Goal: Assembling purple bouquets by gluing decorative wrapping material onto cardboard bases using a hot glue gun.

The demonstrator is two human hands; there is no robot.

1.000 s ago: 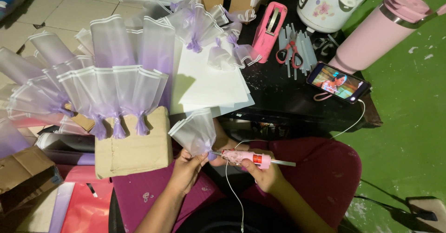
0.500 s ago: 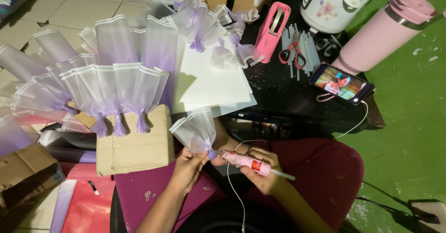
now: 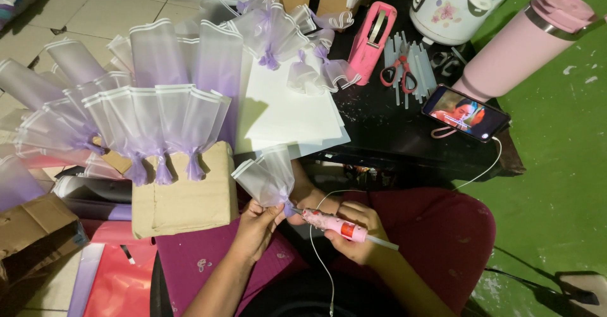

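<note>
My left hand (image 3: 258,221) pinches the gathered base of a small folded fan of sheer lilac wrapping paper (image 3: 265,178), held upright over my lap. My right hand (image 3: 355,227) grips a pink hot glue gun (image 3: 332,223), its nozzle pointing left and touching the pinched base of the fan. A white cord (image 3: 319,260) hangs down from the gun. A cardboard box (image 3: 183,193) just left of my hands carries a row of finished lilac paper fans (image 3: 158,127) along its top edge.
White sheets (image 3: 284,111) lie on a dark table (image 3: 404,140) with more lilac fans (image 3: 278,32), a pink tape dispenser (image 3: 373,32), red-handled scissors (image 3: 398,70) on glue sticks, a lit phone (image 3: 465,112), a white rice cooker (image 3: 458,0) and a pink tumbler (image 3: 525,45). Green floor lies right.
The glue gun's nozzle has stayed at the fan's base; my right hand tilted the gun slightly. The fan and my left hand barely moved.
</note>
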